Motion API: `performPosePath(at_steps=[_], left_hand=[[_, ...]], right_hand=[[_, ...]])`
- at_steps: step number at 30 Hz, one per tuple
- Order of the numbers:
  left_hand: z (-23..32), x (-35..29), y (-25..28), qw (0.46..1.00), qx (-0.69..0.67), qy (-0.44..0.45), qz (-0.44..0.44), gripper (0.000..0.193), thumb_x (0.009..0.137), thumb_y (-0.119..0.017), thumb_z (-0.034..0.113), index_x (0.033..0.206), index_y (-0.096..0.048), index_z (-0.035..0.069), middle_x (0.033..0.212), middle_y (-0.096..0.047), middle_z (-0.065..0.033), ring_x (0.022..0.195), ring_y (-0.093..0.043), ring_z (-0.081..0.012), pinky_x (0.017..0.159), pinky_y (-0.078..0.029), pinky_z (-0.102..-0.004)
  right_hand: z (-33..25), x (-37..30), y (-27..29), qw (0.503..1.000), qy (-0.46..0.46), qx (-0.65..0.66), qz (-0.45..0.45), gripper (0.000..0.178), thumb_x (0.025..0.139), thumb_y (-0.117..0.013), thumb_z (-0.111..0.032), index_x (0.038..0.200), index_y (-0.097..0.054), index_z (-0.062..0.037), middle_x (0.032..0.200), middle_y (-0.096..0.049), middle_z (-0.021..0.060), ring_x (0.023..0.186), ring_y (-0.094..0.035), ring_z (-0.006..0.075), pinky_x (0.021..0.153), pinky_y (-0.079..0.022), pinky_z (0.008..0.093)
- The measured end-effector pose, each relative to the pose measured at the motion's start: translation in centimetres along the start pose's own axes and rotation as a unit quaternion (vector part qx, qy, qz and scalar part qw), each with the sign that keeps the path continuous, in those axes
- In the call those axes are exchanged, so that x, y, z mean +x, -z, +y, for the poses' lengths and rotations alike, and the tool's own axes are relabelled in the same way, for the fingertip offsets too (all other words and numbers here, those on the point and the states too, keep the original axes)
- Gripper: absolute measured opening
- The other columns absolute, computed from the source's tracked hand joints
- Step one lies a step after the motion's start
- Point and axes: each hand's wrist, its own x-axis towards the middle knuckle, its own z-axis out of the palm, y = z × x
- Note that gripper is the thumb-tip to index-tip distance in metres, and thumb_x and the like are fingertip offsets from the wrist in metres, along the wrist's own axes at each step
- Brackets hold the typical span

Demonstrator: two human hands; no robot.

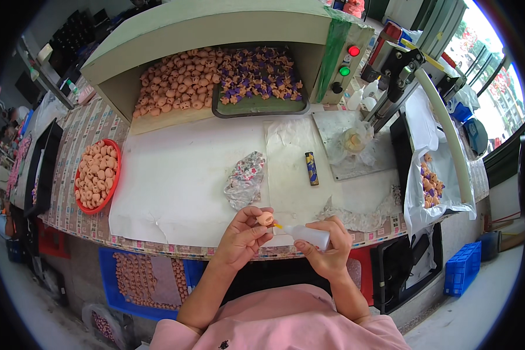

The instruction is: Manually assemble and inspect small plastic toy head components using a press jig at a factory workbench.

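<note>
Between the fingertips of my left hand (243, 238) is a small peach-coloured doll head (265, 219), its hollow side turned toward the right. My right hand (331, 247) is closed around a white squeeze bottle (310, 236) that lies nearly level. The bottle's thin yellowish nozzle (279, 226) points left and reaches the doll head's edge; whether it touches, I cannot tell. Both hands are over the table's near edge. Just beyond them on the white paper lies a crumpled, flower-patterned wrapper (245, 179). Farther right is a dark blue and yellow tube (312, 168).
A metal housing (216, 30) shelters piled doll heads (178, 81) and a black tray (262, 111) of purple-and-peach figures. At left is a red basket (118, 169) of heads. A press (391, 87) stands right, beside a foil-lined bin (417, 192). A blue crate (108, 280) sits below the table.
</note>
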Motion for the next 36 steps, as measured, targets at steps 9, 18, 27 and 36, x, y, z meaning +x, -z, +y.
performPosePath(at_steps=[9, 18, 27, 36], left_hand=[[-0.2, -0.1, 0.0, 1.000, 0.007, -0.002, 0.001, 0.034, 0.085, -0.056, -0.011, 0.111, -0.055, 0.011, 0.127, -0.054, -0.0070, 0.110, -0.060, -0.0202, 0.082, -0.059, -0.0279], [0.3, -0.7, -0.6, 0.999, -0.039, 0.013, -0.018, 0.030, 0.087, -0.058, -0.006, 0.112, -0.055, 0.010, 0.123, -0.059, -0.0091, 0.105, -0.063, -0.0197, 0.079, -0.058, -0.0268], [1.4, -1.3, 1.7, 0.987, -0.096, 0.017, -0.125, 0.031, 0.089, -0.062, 0.004, 0.119, -0.053, 0.009, 0.115, -0.061, -0.0149, 0.091, -0.065, -0.0159, 0.061, -0.056, -0.0229], [3.8, -1.7, 1.6, 0.981, -0.115, 0.035, -0.149, 0.033, 0.091, -0.060, 0.012, 0.123, -0.051, 0.009, 0.113, -0.060, -0.0151, 0.085, -0.059, -0.0133, 0.060, -0.051, -0.0209]], right_hand=[[0.3, -0.1, 0.4, 1.000, -0.009, 0.003, 0.011, 0.034, 0.069, -0.084, -0.021, 0.089, -0.065, -0.0024, 0.074, -0.062, 0.0089, 0.060, -0.056, 0.0205, 0.054, -0.045, 0.0303], [2.3, 2.3, -2.2, 0.986, -0.153, 0.064, 0.016, 0.035, 0.074, -0.078, -0.009, 0.101, -0.057, -0.0016, 0.088, -0.062, 0.0097, 0.075, -0.060, 0.0181, 0.067, -0.048, 0.0305], [4.3, 8.2, -6.5, 0.987, -0.040, -0.026, -0.155, 0.027, 0.081, -0.070, -0.011, 0.103, -0.057, -0.0003, 0.095, -0.064, 0.0166, 0.090, -0.063, 0.0295, 0.079, -0.049, 0.0355], [8.4, 23.8, -10.4, 0.968, 0.160, -0.190, -0.029, 0.022, 0.080, -0.060, 0.001, 0.101, -0.064, -0.0032, 0.106, -0.064, 0.0120, 0.103, -0.056, 0.0328, 0.091, -0.043, 0.0410]])
